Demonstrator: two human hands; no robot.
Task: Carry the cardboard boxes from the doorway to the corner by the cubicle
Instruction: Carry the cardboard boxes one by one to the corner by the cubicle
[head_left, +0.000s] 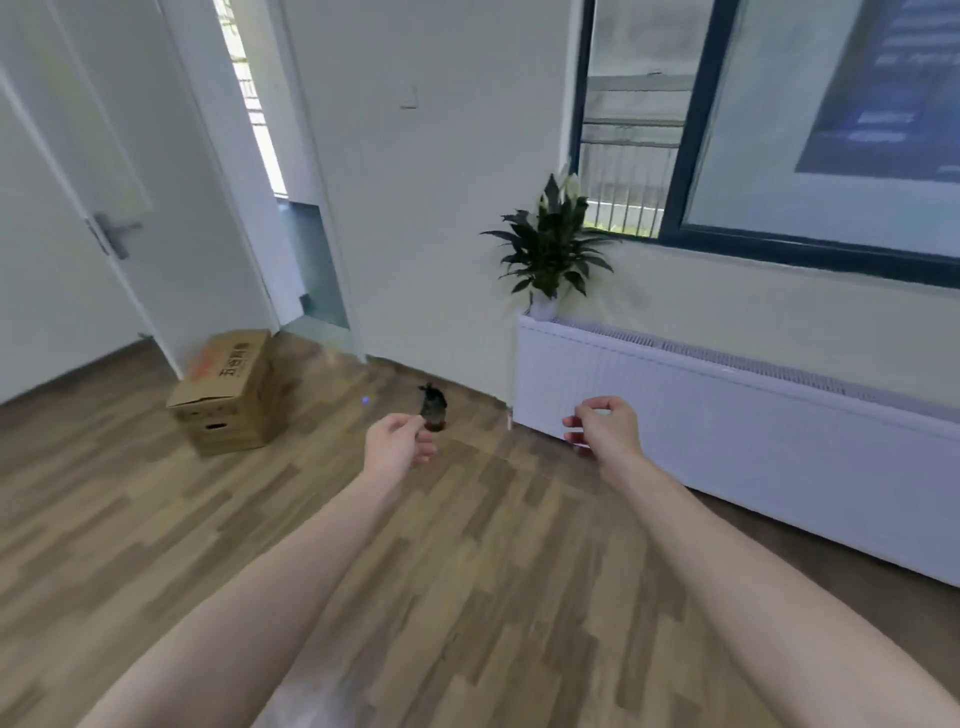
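Arms reach forward over the floor (156, 519), both bare. Left hand (397, 441) and right hand (605, 428) hang loosely curled, fingers holding nothing. Box (228, 395) sits by the doorway.

My left hand (397, 441) and right hand (602, 426) were stretched out ahead of me over the wood floor (260, 519), fingers loosely curled, holding nothing. One cardboard box (228, 395) stood on the floor by the open door (78, 208), well apart from both hands. A small dark object (434, 408), too blurred to identify, lay beyond my left hand. A potted plant (550, 249) sat on the white radiator (727, 415) beneath the window (779, 130).
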